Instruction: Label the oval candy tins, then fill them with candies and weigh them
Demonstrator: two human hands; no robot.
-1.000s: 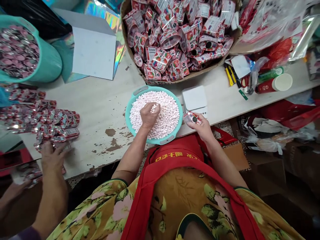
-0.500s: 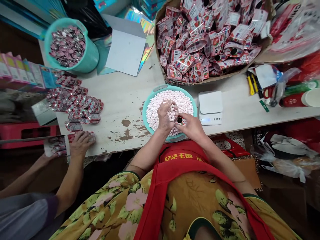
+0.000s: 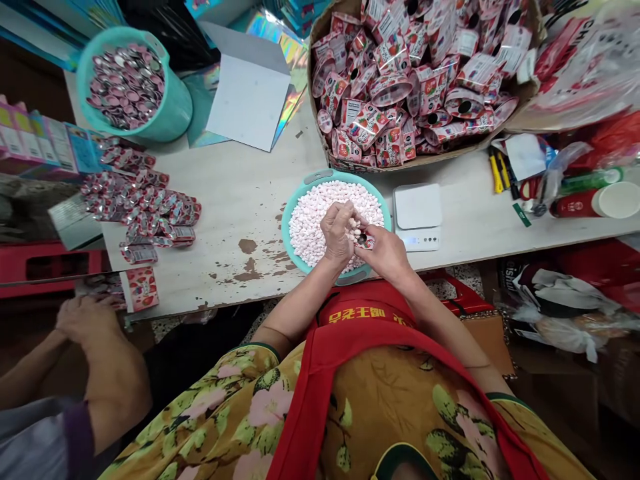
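Note:
My left hand point(image 3: 337, 232) is cupped around a heap of small pale pink candies point(image 3: 354, 229), tilted toward my right hand. Between the fingers of my right hand point(image 3: 389, 253) is a small strawberry-printed packet point(image 3: 368, 243) with a dark round opening, right against the candies. Both hands are over a turquoise basin point(image 3: 287, 230) filled with the same candies. Whether candies are passing into the opening is hard to make out.
Behind the basin stands a cardboard box point(image 3: 324, 152) of similar packets. A white scale point(image 3: 418, 208) sits to the right. Filled packets point(image 3: 150, 207) and a turquoise bucket point(image 3: 175, 110) of small round pieces are at left, near a co-worker's hands point(image 3: 85, 320).
My left hand has tipped toward the packet, its candies now at the opening. The co-worker's hand has drawn back from the table edge, leaving a strawberry-printed packet in view there.

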